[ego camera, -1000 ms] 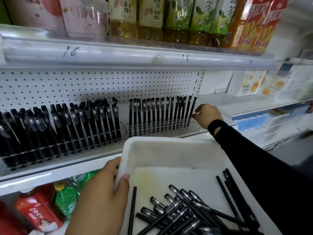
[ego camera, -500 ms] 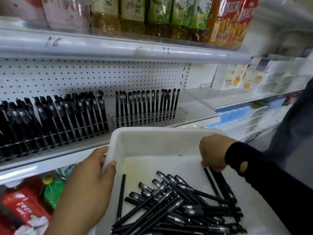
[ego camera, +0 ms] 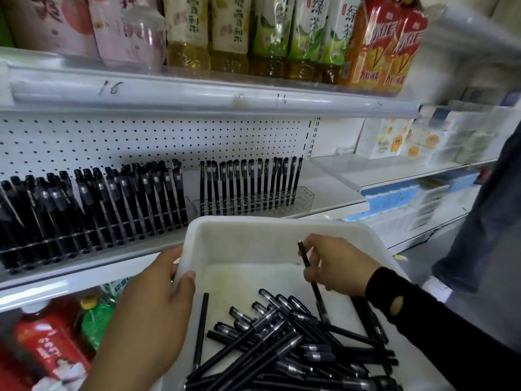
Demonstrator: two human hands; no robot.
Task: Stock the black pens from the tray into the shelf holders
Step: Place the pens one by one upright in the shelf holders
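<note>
Stocking pens at a shop shelf: my right hand [ego camera: 341,266] pinches a single black pen [ego camera: 303,253] between thumb and fingers above the white tray [ego camera: 253,225], while my left hand [ego camera: 152,303] grips the tray's left rim, thumb hooked over the edge. The rest of the loose pens [ego camera: 282,342] lie crisscrossed in a heap at the near end of the tray, just below the held one.

The pen is tilted, its upper end pointing toward the shelf and leaning a little left, its lower end angled back over the heap. The clear holder [ego camera: 304,197] with open slots at its right end stands beyond the tray's far wall, ahead of and above my right hand and slightly to its left. The pens already in it [ego camera: 248,184] stand nearly upright, so the held pen will likely need turning closer to vertical on the way. My right hand is the nearer one, and the left is taken up with the tray.

My fingers cover the pen's middle, and I cannot tell which end is the cap. The open slots are too faint to count. The full left holder [ego camera: 112,232] and the tray's near edge run out of frame.
</note>
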